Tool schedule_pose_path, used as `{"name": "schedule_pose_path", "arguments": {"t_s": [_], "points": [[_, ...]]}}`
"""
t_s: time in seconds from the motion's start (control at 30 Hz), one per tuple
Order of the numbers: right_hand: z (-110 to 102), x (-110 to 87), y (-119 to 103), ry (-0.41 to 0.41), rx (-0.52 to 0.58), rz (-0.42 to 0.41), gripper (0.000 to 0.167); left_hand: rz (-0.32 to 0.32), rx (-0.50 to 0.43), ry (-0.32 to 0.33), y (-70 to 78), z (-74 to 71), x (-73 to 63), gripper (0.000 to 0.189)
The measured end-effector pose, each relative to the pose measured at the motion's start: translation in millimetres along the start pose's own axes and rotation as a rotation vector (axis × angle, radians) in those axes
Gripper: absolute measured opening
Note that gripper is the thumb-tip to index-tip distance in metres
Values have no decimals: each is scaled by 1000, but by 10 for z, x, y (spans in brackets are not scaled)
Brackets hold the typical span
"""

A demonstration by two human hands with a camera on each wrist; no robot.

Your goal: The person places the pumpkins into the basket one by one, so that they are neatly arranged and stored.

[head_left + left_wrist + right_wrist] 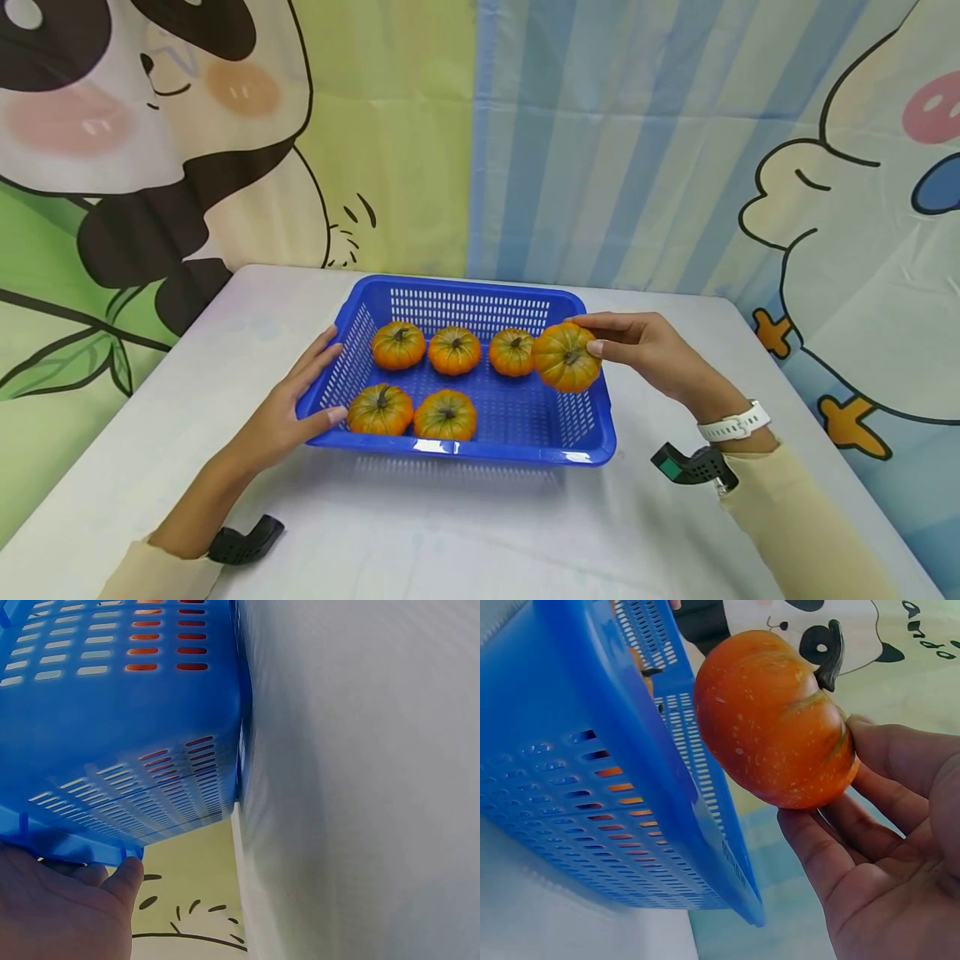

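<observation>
My right hand point(645, 350) pinches a small orange pumpkin point(567, 358) between thumb and fingers, above the right end of a blue plastic basket point(517, 451). In the right wrist view this pumpkin point(772, 724) is held above the rim, its dark stem pointing up. Spread and fairly straight, my left hand point(288, 408) rests on the basket's left rim, thumb toward the front corner. The left wrist view has that hand point(67, 907) against the rim, some fingers hidden. Several pumpkins sit inside: three along the back, including one pumpkin point(454, 350), and two at front left, including another pumpkin point(446, 415).
The basket stands on a white-covered table point(450, 533). Behind it hangs a printed curtain point(600, 150) with cartoon animals. A white wristband point(735, 423) and a black strap mount point(693, 463) are on my right wrist; another black mount point(246, 542) is on the left.
</observation>
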State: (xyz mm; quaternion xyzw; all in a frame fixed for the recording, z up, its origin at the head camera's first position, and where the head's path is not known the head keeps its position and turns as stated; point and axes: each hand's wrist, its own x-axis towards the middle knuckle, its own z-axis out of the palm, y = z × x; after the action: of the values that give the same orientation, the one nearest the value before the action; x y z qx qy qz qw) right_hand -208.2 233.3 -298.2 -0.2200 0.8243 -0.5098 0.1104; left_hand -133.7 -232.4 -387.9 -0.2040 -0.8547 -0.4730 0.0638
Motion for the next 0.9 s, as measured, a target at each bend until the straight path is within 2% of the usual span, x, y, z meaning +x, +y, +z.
{"name": "schedule_pose_path", "arguments": {"t_s": [0.17,0.47,0.77,0.9], "points": [[27,56,-29,-60,0,26,40,3,-1,2,5,-2,2,78],[102,182,-38,-255,14,17,38,6,8,5,5,3,-1,77],[200,337,-14,-336,-29,37,38,9,6,2,1,1,6,77],[226,366,-50,-342,-32,32,38,14,6,3,5,-8,3,77]]}}
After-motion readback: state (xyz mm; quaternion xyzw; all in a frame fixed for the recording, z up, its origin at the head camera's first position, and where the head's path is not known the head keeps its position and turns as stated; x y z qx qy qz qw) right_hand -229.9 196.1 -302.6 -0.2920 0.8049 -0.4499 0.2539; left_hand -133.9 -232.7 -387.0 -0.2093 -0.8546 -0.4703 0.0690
